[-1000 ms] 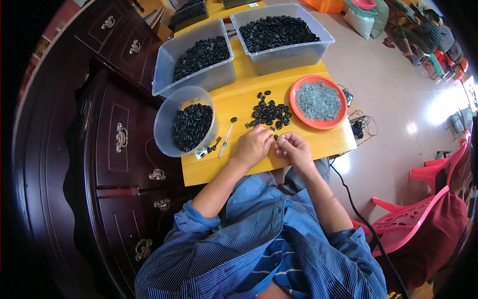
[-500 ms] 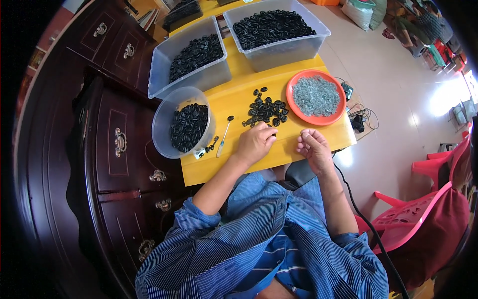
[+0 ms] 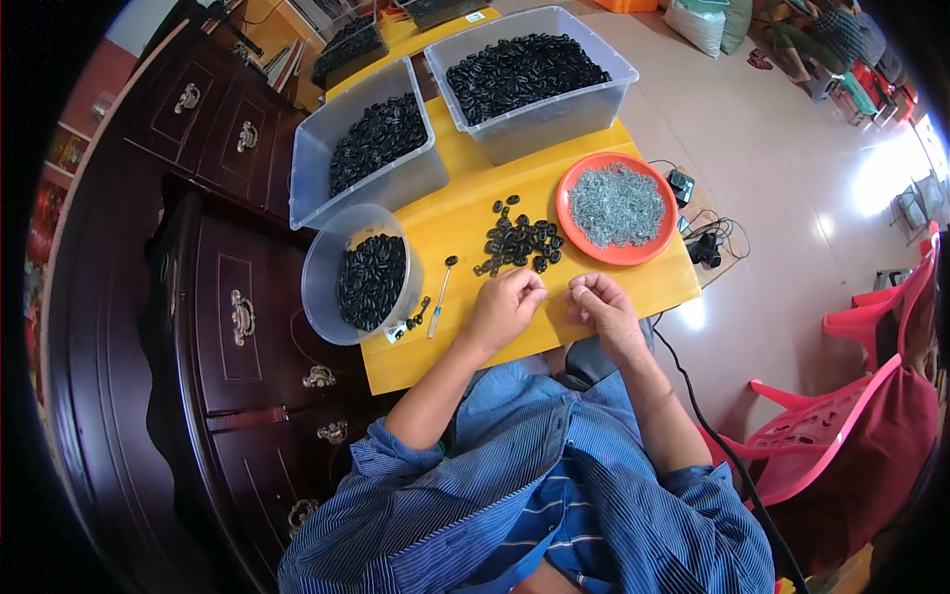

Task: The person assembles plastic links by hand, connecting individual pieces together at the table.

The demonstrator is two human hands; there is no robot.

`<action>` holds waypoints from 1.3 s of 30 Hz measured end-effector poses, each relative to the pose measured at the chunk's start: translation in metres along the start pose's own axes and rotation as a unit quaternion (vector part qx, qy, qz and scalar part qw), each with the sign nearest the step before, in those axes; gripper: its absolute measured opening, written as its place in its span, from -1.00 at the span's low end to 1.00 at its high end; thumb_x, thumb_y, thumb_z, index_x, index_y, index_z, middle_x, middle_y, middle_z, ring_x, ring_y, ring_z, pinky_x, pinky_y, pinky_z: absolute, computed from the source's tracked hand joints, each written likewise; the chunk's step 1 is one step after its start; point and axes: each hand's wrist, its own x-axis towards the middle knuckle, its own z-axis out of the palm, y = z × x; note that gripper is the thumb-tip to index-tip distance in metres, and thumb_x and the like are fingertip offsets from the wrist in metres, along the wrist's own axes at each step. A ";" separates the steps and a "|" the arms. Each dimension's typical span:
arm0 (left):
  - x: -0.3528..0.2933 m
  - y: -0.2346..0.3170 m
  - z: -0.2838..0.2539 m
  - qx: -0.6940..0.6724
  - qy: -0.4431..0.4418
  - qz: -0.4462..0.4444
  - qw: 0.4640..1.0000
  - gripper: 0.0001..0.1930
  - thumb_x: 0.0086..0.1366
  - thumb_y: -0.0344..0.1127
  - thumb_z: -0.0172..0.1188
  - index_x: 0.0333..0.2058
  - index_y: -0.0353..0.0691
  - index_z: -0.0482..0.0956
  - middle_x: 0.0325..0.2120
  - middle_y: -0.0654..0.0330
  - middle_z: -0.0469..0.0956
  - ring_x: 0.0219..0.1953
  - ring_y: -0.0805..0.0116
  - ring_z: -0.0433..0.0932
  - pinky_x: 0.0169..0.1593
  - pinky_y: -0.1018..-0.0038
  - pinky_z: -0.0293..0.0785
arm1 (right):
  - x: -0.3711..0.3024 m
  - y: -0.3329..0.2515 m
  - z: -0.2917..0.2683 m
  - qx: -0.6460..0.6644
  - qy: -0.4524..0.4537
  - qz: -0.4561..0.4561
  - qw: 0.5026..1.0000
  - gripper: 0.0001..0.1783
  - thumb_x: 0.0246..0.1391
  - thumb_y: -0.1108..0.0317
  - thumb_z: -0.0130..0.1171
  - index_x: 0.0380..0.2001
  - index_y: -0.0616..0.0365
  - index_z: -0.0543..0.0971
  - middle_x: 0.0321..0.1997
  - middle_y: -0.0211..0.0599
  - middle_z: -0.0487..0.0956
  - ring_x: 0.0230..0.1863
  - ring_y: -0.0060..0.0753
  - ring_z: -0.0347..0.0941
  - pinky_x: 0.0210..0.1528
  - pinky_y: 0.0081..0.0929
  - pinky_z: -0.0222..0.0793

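Note:
Over the near part of the yellow table [image 3: 475, 364], my left hand [image 3: 505, 311] is closed in a pinch, thumb against the fingers. My right hand [image 3: 606, 309], just beside it, also pinches, its fingertips turned toward the left. Whatever either pinch holds is too small or hidden to name. Just beyond my hands lies a loose pile of small black oval pieces [image 3: 521, 242]. An orange-red plate [image 3: 563, 210] to its right holds many small clear pieces [image 3: 618, 203]. Left of the pile lies a thin tool [image 3: 435, 315] with a bluish handle and a black oval piece at its tip.
A round translucent tub [image 3: 319, 282] of black pieces stands at the left. Behind are two clear bins [image 3: 421, 170] full of them. Dark drawers [image 3: 233, 307] flank my left side; a pink chair [image 3: 821, 450] and a black cable [image 3: 712, 426] are at my right.
My right hand has moved left, closer to my left hand. The left hand's fingers have drawn together in front of the pile. The whole view has shifted slightly.

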 end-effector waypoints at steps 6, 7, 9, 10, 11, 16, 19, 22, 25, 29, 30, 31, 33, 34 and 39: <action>0.010 0.035 0.005 -0.163 -0.033 -0.024 0.986 -0.92 0.31 -0.45 0.29 -0.34 -0.32 0.58 -0.48 0.32 0.59 -0.49 0.63 0.48 -0.38 0.57 0.45 | 0.003 -0.007 -0.004 0.102 -0.076 0.058 0.990 -0.77 0.41 0.16 0.08 -0.14 0.10 0.53 -0.29 -0.44 0.59 -0.34 -0.62 0.51 -0.19 -0.60 0.51; 0.011 0.040 0.006 -0.163 -0.035 -0.025 0.986 -0.92 0.31 -0.45 0.29 -0.34 -0.32 0.58 -0.48 0.32 0.59 -0.49 0.63 0.48 -0.38 0.57 0.45 | 0.002 -0.007 -0.007 0.103 -0.073 0.059 0.990 -0.77 0.41 0.16 0.08 -0.14 0.10 0.53 -0.29 -0.44 0.59 -0.34 -0.62 0.51 -0.19 -0.60 0.51; 0.014 0.045 0.007 -0.188 -0.062 -0.018 0.980 -0.91 0.31 -0.44 0.29 -0.34 -0.33 0.58 -0.47 0.31 0.57 -0.46 0.63 0.51 -0.35 0.60 0.46 | 0.003 -0.006 -0.011 0.159 -0.108 0.095 0.977 -0.78 0.42 0.17 0.06 -0.15 0.09 0.51 -0.31 -0.44 0.58 -0.36 -0.61 0.53 -0.23 -0.60 0.54; 0.016 0.044 0.010 -0.188 -0.064 -0.020 0.980 -0.91 0.31 -0.44 0.29 -0.34 -0.33 0.58 -0.47 0.31 0.57 -0.46 0.63 0.51 -0.35 0.60 0.46 | 0.002 -0.008 -0.013 0.161 -0.106 0.095 0.977 -0.78 0.42 0.17 0.06 -0.15 0.09 0.51 -0.31 -0.44 0.58 -0.36 -0.61 0.53 -0.23 -0.60 0.54; 0.018 0.043 0.013 -0.201 -0.071 -0.017 0.977 -0.91 0.32 -0.43 0.29 -0.32 -0.33 0.59 -0.46 0.30 0.56 -0.45 0.63 0.52 -0.35 0.60 0.47 | 0.001 -0.011 -0.015 0.182 -0.109 0.102 0.972 -0.80 0.42 0.20 0.07 -0.16 0.09 0.51 -0.31 -0.44 0.58 -0.37 -0.62 0.54 -0.23 -0.61 0.56; 0.027 0.041 0.023 -0.205 -0.081 -0.001 0.975 -0.89 0.33 -0.40 0.30 -0.26 -0.33 0.63 -0.42 0.31 0.54 -0.43 0.63 0.53 -0.35 0.61 0.47 | 0.001 -0.016 -0.026 0.216 -0.096 0.085 0.968 -0.89 0.38 0.30 0.12 -0.17 0.09 0.50 -0.29 -0.45 0.58 -0.37 -0.61 0.55 -0.24 -0.61 0.57; 0.042 0.038 0.027 -0.169 -0.067 0.040 0.982 -0.91 0.30 -0.45 0.29 -0.24 -0.32 0.62 -0.43 0.26 0.54 -0.49 0.61 0.49 -0.40 0.57 0.45 | 0.001 -0.018 -0.031 0.215 -0.080 0.060 0.972 -0.87 0.35 0.38 0.14 -0.08 0.11 0.51 -0.27 -0.43 0.58 -0.34 -0.61 0.53 -0.21 -0.60 0.55; 0.064 0.043 0.019 -0.036 -0.054 0.042 0.997 -0.81 0.25 -0.41 0.32 -0.16 -0.27 0.62 -0.39 0.19 0.54 -0.48 0.45 0.53 -0.36 0.49 0.48 | -0.002 -0.027 -0.035 0.153 -0.043 0.037 0.986 -0.80 0.35 0.40 0.13 0.00 0.13 0.52 -0.27 -0.43 0.56 -0.31 -0.61 0.50 -0.16 -0.60 0.51; 0.081 0.034 0.024 0.074 -0.035 0.122 0.989 -0.79 0.24 -0.37 0.30 -0.15 -0.26 0.63 -0.35 0.13 0.56 -0.42 0.24 0.58 -0.30 0.36 0.54 | -0.003 -0.033 -0.043 0.087 -0.014 0.030 0.996 -0.76 0.35 0.39 0.13 0.04 0.17 0.53 -0.27 -0.44 0.55 -0.29 -0.62 0.47 -0.14 -0.60 0.47; 0.100 0.035 0.029 0.181 -0.049 0.224 0.956 -0.83 0.18 -0.33 0.30 -0.24 -0.18 0.66 -0.33 0.17 0.52 -0.23 0.13 0.55 -0.14 0.22 0.52 | -0.002 -0.033 -0.050 0.071 -0.006 -0.003 0.997 -0.80 0.36 0.38 0.14 -0.03 0.20 0.54 -0.27 -0.45 0.55 -0.28 -0.64 0.46 -0.14 -0.61 0.45; 0.102 0.034 0.031 0.180 -0.051 0.224 0.956 -0.83 0.18 -0.33 0.30 -0.24 -0.18 0.66 -0.33 0.17 0.52 -0.23 0.13 0.55 -0.14 0.22 0.52 | -0.001 -0.032 -0.051 0.076 -0.006 -0.006 0.997 -0.81 0.36 0.38 0.13 -0.04 0.21 0.54 -0.27 -0.45 0.55 -0.27 -0.64 0.46 -0.14 -0.61 0.45; 0.103 0.035 0.033 0.198 -0.071 0.219 0.953 -0.84 0.17 -0.32 0.30 -0.26 -0.17 0.67 -0.33 0.18 0.50 -0.20 0.14 0.54 -0.11 0.22 0.50 | 0.000 -0.033 -0.050 0.078 -0.005 -0.005 0.997 -0.81 0.36 0.38 0.13 -0.04 0.21 0.54 -0.27 -0.45 0.55 -0.27 -0.64 0.46 -0.14 -0.61 0.45; 0.106 0.034 0.035 0.215 -0.091 0.213 0.949 -0.85 0.16 -0.30 0.30 -0.29 -0.15 0.68 -0.34 0.20 0.49 -0.17 0.14 0.52 -0.08 0.21 0.49 | 0.001 -0.036 -0.049 0.064 -0.012 0.001 0.998 -0.82 0.36 0.38 0.13 -0.05 0.21 0.54 -0.27 -0.44 0.55 -0.27 -0.64 0.46 -0.13 -0.61 0.45; 0.107 0.034 0.036 0.220 -0.089 0.219 0.947 -0.84 0.16 -0.28 0.31 -0.29 -0.15 0.68 -0.34 0.20 0.49 -0.17 0.15 0.51 -0.08 0.21 0.48 | 0.002 -0.035 -0.050 0.065 -0.012 0.002 0.998 -0.82 0.36 0.38 0.13 -0.05 0.21 0.54 -0.27 -0.44 0.55 -0.27 -0.64 0.46 -0.13 -0.61 0.45; 0.109 0.036 0.035 0.214 -0.105 0.213 0.948 -0.82 0.14 -0.25 0.34 -0.30 -0.16 0.69 -0.33 0.20 0.50 -0.17 0.14 0.51 -0.05 0.20 0.47 | 0.004 -0.036 -0.055 0.086 -0.033 0.005 0.996 -0.83 0.36 0.39 0.12 -0.06 0.21 0.52 -0.28 -0.43 0.54 -0.28 -0.63 0.46 -0.14 -0.61 0.45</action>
